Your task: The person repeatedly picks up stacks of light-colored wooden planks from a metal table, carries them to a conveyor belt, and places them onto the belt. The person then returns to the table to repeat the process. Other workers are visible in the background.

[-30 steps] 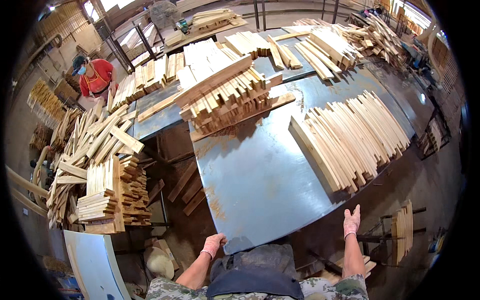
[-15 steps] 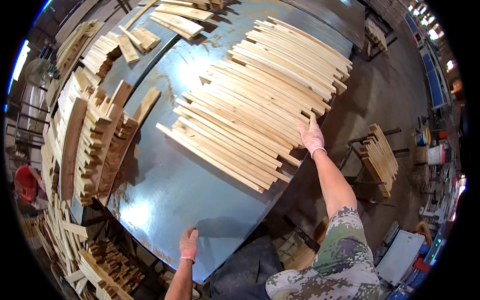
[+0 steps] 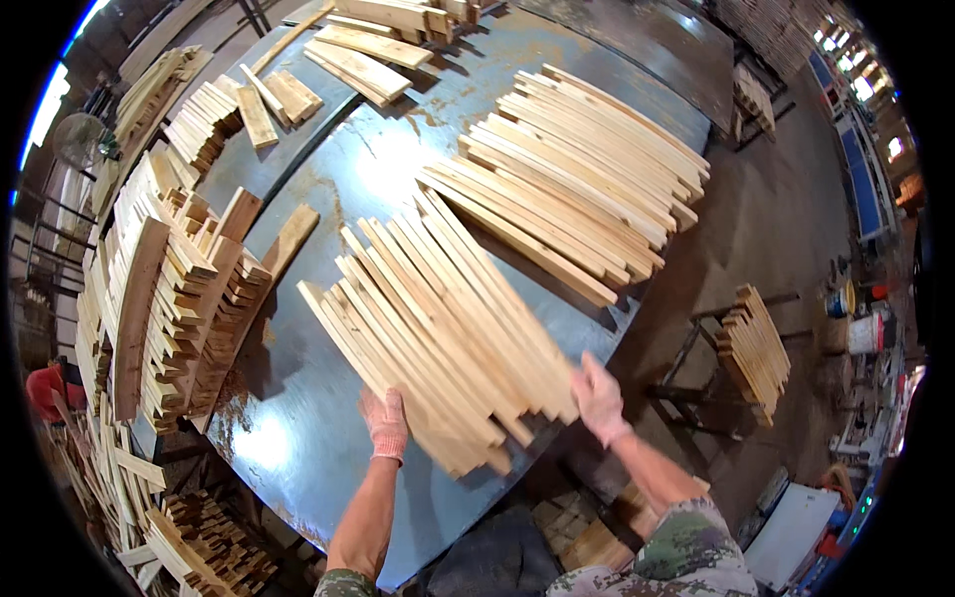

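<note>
A near group of pale wooden strips [image 3: 438, 328] lies slanted on the metal-topped table [image 3: 288, 348]. My left hand [image 3: 384, 423], in a thin pinkish glove, presses on the group's left side near its close end. My right hand [image 3: 599, 400], gloved likewise, grips the right side near the same end. Between them the strips are held together, their near ends uneven. Beyond a wedge-shaped gap lies a second group of strips [image 3: 587, 169], which neither hand touches. The fingertips are partly hidden against the wood.
Stacked strips [image 3: 179, 308] line the table's left edge. Loose boards [image 3: 363, 65] lie at the far side. On the right, a metal stand [image 3: 686, 393] carries more strips [image 3: 754, 348]. A person in red [image 3: 50, 388] is at the far left.
My left hand has come up to the strips' left side. My right hand has moved nearer to me, and the near group has swung apart from the far one.
</note>
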`<state>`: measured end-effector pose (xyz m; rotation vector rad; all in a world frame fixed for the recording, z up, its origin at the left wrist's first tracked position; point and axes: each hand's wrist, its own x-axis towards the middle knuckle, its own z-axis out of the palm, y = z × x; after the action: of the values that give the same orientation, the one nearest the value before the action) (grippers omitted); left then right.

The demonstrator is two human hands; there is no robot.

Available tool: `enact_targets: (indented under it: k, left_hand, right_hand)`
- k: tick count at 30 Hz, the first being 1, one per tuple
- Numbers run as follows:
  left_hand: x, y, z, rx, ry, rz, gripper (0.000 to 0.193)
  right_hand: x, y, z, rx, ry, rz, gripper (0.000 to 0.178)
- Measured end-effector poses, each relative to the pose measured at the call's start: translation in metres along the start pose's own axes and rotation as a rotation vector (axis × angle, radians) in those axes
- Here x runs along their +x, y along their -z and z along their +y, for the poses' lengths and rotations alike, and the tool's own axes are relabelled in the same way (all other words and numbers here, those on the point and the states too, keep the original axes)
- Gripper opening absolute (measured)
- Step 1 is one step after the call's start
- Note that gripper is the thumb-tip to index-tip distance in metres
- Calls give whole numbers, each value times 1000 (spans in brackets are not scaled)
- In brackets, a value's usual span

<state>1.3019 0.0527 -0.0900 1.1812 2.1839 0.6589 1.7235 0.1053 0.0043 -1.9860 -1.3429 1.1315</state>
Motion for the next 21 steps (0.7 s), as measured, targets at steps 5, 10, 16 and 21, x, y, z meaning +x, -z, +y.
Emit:
enact_targets:
  k: [5, 10, 16, 21]
  left_hand:
    - [6, 39, -60, -34, 19, -42, 77]
    - [21, 54, -37, 31, 149, -124, 86]
    - [2, 27, 11, -1083, 323, -69, 80]
    - [-41, 54, 22, -1112, 383, -127, 89]
  right_hand:
    - [15, -16, -24, -102, 244, -226, 60]
    - [121, -95, -66, -27, 172, -219, 67]
    - [119, -115, -140, -384, -96, -279, 82]
    - [73, -99, -142, -197, -150, -307, 77]
